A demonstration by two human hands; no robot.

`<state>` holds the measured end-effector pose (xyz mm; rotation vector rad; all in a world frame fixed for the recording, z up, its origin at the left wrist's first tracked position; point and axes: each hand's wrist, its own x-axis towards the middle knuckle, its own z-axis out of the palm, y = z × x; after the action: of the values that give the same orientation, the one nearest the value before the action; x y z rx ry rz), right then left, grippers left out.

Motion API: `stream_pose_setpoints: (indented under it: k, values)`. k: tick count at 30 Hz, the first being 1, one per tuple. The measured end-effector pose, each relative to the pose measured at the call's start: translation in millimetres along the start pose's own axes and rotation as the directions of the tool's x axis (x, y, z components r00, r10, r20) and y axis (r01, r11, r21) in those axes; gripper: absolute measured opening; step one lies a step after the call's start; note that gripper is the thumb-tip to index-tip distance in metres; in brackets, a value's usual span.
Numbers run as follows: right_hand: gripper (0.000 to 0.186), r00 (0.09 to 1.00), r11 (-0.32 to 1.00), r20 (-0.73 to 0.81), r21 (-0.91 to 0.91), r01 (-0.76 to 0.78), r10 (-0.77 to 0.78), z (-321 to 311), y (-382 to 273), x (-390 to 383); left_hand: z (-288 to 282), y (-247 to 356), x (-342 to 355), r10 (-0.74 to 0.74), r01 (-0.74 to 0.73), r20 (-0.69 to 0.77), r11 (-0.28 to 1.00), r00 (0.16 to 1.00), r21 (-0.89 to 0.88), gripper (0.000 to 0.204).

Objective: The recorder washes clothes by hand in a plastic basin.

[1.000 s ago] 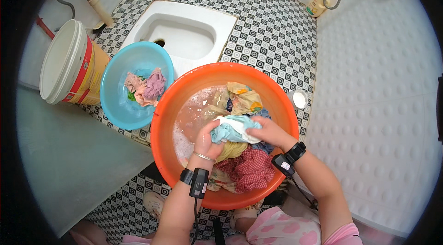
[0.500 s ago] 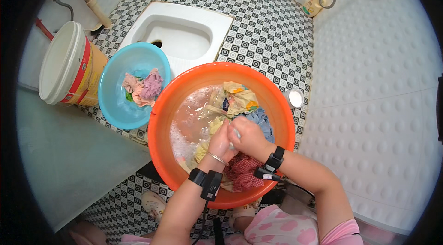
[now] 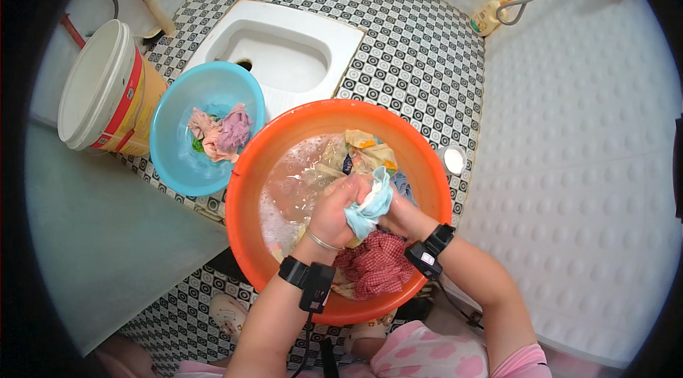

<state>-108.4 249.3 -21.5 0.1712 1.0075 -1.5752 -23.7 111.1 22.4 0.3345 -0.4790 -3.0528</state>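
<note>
Over the orange basin (image 3: 245, 164), my left hand (image 3: 334, 211) and my right hand (image 3: 398, 214) are closed on a small light blue and white wet cloth (image 3: 370, 208). The cloth is bunched between them, its upper end sticking up above the fingers. Below lie a red checked cloth (image 3: 380, 264), a cream cloth with orange and dark patches (image 3: 370, 154) and a blue cloth (image 3: 403, 186), partly behind my right hand. Soapy water (image 3: 284, 186) fills the basin's left side. My right fingers are partly hidden by the cloth.
A light blue basin (image 3: 167, 143) with pink and purple cloths (image 3: 231, 130) stands left, beside a white and yellow bucket (image 3: 96, 86). Behind is a squat toilet (image 3: 341, 43). A white cup (image 3: 453, 160) sits right of the orange basin; a pump bottle (image 3: 487, 18) stands farther back.
The light blue cloth, mostly hidden inside my hands before, now shows between them. My hands have turned and spread slightly apart, with my right wrist shifting right.
</note>
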Motion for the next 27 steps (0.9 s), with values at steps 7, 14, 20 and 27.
stream_pose_setpoints:
  k: [7,14,20,27]
  values:
    - [0.026,0.993,0.991,0.044,-0.074,0.115,-0.112,15.4,-23.0,-6.1,-27.1,-13.2,3.2,0.112,-0.106,-0.352,0.994,0.929,0.036,0.015]
    - [0.009,0.639,-0.122,0.414,-0.885,0.45,-0.649,57.0,-2.0,-13.5,-69.4,-52.9,4.9,-0.104,0.036,-0.332,0.978,0.937,-0.203,0.019]
    - [0.015,0.742,-0.144,0.239,-0.971,0.191,-0.626,42.3,-16.5,-10.9,-45.8,-58.5,15.8,-0.227,0.156,-0.467,0.97,0.854,-0.186,0.034]
    - [0.018,0.795,0.221,-0.064,-0.971,0.09,-0.603,35.4,-30.6,-9.6,-5.1,-21.2,15.2,-0.192,0.151,-0.471,0.981,0.861,-0.124,0.034]
